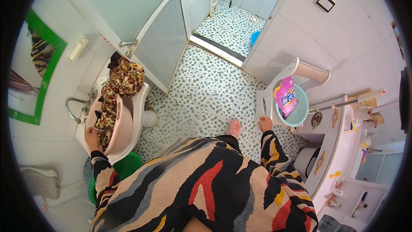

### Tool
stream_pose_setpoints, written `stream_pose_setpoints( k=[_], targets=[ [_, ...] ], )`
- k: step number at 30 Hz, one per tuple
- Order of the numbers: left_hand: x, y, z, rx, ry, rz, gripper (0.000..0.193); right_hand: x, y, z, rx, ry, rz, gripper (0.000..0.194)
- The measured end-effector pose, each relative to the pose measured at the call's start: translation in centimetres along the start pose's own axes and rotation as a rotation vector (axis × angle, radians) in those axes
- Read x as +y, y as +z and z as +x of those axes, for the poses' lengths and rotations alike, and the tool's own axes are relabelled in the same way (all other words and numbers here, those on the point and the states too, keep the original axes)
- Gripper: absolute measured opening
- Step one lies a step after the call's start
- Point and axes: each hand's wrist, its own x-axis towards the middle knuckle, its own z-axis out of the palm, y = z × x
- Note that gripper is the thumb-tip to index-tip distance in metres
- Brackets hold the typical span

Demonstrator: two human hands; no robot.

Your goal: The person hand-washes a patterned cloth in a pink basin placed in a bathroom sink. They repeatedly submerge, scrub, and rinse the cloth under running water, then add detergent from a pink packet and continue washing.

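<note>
At the left, patterned brown and yellow cloth [127, 76] lies bunched over a pale pink plastic basin [121, 132], which stands in a white washbasin [144, 98]. My left hand [92, 138] is at the basin's near left side, its fingers closed at the edge of the cloth; whether it grips cloth or rim I cannot tell. My right hand [265, 124] is curled at the front edge of a white chair-like stand [260, 103]. On that stand a light teal basin [303, 111] holds a purple detergent bag [285, 95].
A curved metal faucet [71, 109] rises behind the pink basin. A half-open door [161, 38] stands beyond the washbasin, near a raised threshold [217, 51]. Green tubs [128, 165] sit under the washbasin. A cabinet [325, 154] with wooden handles lines the right.
</note>
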Motion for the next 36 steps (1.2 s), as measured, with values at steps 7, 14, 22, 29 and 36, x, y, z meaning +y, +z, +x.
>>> stream_pose_setpoints(
  k=[7, 14, 22, 29, 36],
  targets=[
    [7.9, 0.1, -2.6, 0.262, 0.044, -0.125, 0.027, 1.1, -3.1, 10.2, -0.102, -0.106, -0.192, 0.032],
    [20.7, 0.2, -10.9, 0.116, 0.108, 0.082, 0.029, 2.9, -2.9, 19.7, -0.164, -0.122, -0.229, 0.053],
    [25.7, 3.3, -18.3, 0.005, 0.12, 0.045, 0.022, 3.6, -3.1, 25.7, -0.41, -0.066, -0.417, 0.079],
    [29.4, 4.7, -22.7, -0.089, -0.051, 0.016, 0.022, 4.3, -2.0, 28.8, -0.413, -0.179, -0.487, 0.059],
    [30.8, 6.1, -23.8, -0.216, -0.148, -0.005, 0.023, 6.0, -3.1, 29.9, -0.277, -0.211, -0.652, 0.03]
  ],
)
